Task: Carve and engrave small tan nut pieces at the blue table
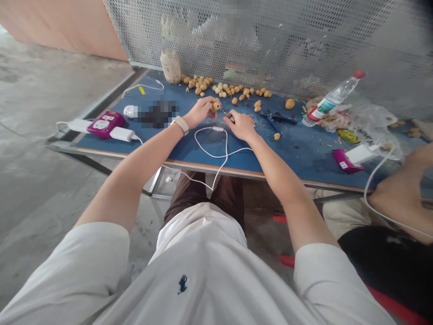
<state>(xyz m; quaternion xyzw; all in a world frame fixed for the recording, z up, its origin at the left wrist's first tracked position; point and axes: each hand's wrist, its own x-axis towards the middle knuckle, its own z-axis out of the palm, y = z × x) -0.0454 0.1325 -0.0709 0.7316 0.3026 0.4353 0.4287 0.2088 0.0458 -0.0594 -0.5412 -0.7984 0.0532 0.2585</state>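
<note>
Above the middle of the blue table, my left hand (204,110) grips a small round tan nut-like piece (216,106) with a dark spot on the side facing right. Wrapped around a thin tool is my right hand (241,124); the tool's slender metal tip (223,111) points at the piece and seems to touch it. Fingers hide most of the handle. Behind both hands, many similar tan pieces (223,88) lie in a loose row. Blue-handled pliers (270,124) rest just right of my right hand, among pale crumbs.
A white cable (226,149) loops below my hands and over the front edge. Purple power blocks (106,124) stand at left and right. A plastic bottle (333,101) leans on crumpled bags at right. Perforated metal mesh (203,40) closes the back. Another person's arm (399,194) is at right.
</note>
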